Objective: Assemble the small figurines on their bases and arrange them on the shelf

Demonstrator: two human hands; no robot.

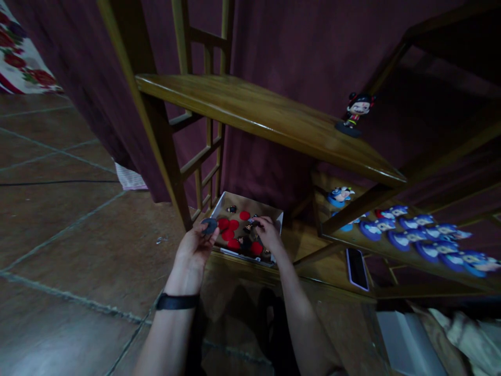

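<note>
My left hand (195, 248) pinches a small dark round base (209, 225) just left of a shallow cardboard box (274, 215). A black band sits on that wrist. The box rests on the bottom wooden shelf and holds several red discs (230, 230) and small dark figure parts. My right hand (268, 234) reaches into the box, fingers curled on a small dark figure piece (252, 223).
A wooden shelf unit (250, 112) rises over the box. One finished figurine (355, 114) stands on the upper board. Several blue figurines (422, 237) lie on a lower right shelf. A phone (357, 269) lies on the bottom board. Tiled floor spreads left.
</note>
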